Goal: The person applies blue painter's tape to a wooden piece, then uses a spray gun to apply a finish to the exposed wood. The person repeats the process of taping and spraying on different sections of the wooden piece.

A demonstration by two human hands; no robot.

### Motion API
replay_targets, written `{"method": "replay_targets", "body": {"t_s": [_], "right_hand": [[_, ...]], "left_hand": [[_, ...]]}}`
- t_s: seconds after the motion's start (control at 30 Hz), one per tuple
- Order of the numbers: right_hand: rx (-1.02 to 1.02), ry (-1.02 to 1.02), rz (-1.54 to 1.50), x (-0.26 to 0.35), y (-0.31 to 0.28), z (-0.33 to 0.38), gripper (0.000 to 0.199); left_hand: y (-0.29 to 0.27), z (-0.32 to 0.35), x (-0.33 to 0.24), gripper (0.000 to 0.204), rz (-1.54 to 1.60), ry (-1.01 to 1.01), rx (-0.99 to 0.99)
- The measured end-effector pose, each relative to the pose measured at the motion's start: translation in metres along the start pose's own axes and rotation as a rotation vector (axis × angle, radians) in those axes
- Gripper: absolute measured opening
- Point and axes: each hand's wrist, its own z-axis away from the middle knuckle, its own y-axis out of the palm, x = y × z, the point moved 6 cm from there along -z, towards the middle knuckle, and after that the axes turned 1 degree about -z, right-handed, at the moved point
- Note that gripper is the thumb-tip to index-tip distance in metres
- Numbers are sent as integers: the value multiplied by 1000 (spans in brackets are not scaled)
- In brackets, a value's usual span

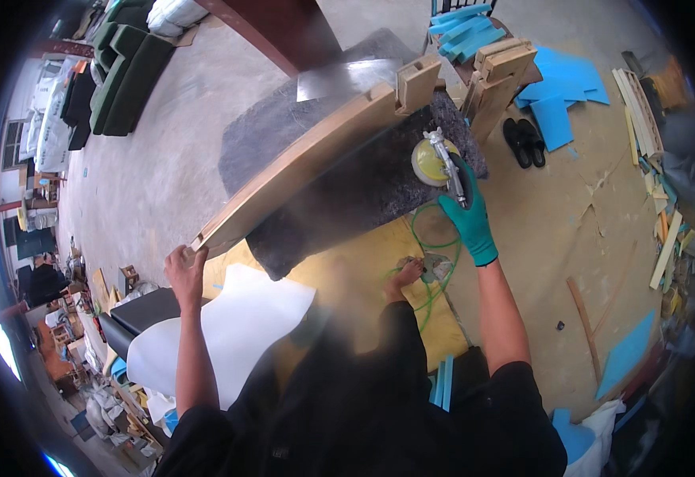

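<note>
My left hand (185,269) is bare and grips the near end of a long curved wooden panel (307,159), which lies tilted across a table covered in grey felt (347,191). My right hand (468,215), in a teal glove, holds a metal spray gun (447,163) with a yellow cup (428,161) over the right side of the felt. A green air hose (435,246) loops down from the gun toward my body. A fine mist hangs over the panel's middle.
A white foam sheet (220,334) lies below the panel by my left arm. Blue foam pieces (558,91), wooden frames (498,71) and black shoes (524,141) sit at the back right. Green cushions (125,71) are stacked at the far left. Wood scraps (665,238) litter the right floor.
</note>
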Motion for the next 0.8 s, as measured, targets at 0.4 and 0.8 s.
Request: {"method": "replay_targets", "body": {"t_s": [0.4, 0.8], "right_hand": [[-190, -134, 232, -6, 3, -3, 72], [-418, -32, 214, 60, 5, -18, 31]], "left_hand": [[10, 2, 13, 60, -64, 195, -73], [2, -4, 46, 43, 247, 193, -79]]}}
